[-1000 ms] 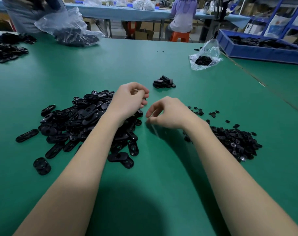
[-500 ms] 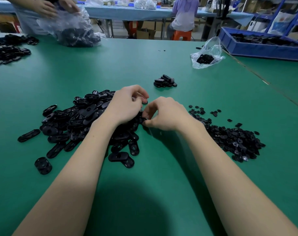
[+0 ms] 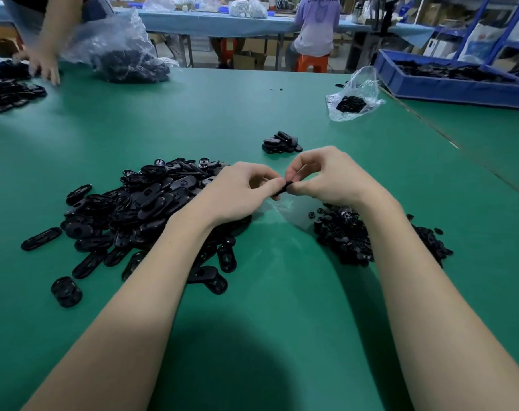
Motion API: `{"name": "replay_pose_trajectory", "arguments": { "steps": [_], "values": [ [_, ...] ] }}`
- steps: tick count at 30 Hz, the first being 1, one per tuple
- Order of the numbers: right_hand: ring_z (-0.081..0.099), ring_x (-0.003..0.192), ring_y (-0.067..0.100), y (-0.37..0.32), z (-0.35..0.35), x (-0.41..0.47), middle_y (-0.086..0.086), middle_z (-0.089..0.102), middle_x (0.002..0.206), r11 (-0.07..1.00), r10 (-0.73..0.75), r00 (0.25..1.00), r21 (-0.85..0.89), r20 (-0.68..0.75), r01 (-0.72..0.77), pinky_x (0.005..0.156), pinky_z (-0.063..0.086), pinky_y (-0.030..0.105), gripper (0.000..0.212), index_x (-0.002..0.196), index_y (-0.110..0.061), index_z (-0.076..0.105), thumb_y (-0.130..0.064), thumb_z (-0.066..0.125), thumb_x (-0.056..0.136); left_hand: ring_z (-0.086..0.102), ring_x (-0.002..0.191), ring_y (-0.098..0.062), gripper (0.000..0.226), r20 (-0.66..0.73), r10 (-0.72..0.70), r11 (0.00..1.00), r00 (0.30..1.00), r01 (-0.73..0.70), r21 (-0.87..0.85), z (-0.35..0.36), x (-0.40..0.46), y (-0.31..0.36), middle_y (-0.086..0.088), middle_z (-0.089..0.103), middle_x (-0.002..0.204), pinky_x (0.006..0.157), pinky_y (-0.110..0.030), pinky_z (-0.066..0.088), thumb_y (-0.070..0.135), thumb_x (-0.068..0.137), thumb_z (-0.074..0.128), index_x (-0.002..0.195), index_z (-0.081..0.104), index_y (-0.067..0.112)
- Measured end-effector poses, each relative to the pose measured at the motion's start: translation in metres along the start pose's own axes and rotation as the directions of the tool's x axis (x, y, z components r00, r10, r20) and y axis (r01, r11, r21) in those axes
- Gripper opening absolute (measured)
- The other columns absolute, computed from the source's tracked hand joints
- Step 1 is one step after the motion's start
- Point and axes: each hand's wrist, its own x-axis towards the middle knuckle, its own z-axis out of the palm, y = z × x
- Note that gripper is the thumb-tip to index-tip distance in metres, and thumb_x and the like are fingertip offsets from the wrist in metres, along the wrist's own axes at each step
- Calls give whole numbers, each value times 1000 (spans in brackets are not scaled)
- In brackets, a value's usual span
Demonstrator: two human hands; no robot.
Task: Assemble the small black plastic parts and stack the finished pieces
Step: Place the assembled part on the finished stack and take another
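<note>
Both hands meet above a green desk [image 3: 252, 108], left hand [image 3: 237, 191] and right hand [image 3: 326, 179] pinching one small black part [image 3: 285, 186]. Oval pieces [image 3: 139, 209] lie left of the grip, small bits [image 3: 347, 238] right, finished stack [image 3: 280, 143] beyond.

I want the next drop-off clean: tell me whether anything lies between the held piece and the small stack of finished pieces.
Nothing visible does. Both hands, left hand and right hand, pinch the black piece; only bare green table separates it from the small stack beyond.

At eleven o'clock, a clear plastic bag [image 3: 118, 48] rests on the green table [image 3: 193, 114]; a blue bin [image 3: 448, 84] sits at two o'clock, perhaps touching it.
</note>
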Motion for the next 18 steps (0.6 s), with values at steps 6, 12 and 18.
{"name": "replay_pose_trajectory", "arguments": {
  "steps": [6,12,18],
  "values": [
    [62,65,-8,2,-5,1,-11,76,89,980,85,995,-186,57,-73,63,50,12,13,86,-31,72,-21,79,80,67,88,5,20,-60,-11,1000,998,11,-11,6,0,-4,19,74,89,80,-12,47,39,90,72,109,73,33],
    [68,96,19,7,-13,0,-12,74,96,819,299,954,-518,18,-247,73,47,28,7,76,-41,75,-41,80,70,65,82,-5,27,-92,43,999,995,-41,22,9,0,-5,11,73,90,75,-10,45,24,85,77,111,70,27],
    [67,99,22,11,-8,0,-9,74,97,830,344,937,-487,63,-272,86,57,34,9,73,-39,77,-38,84,69,63,83,-3,29,-86,92,995,992,-88,54,12,0,-5,11,72,92,71,-6,41,21,84,76,110,68,29]
  ]
}}
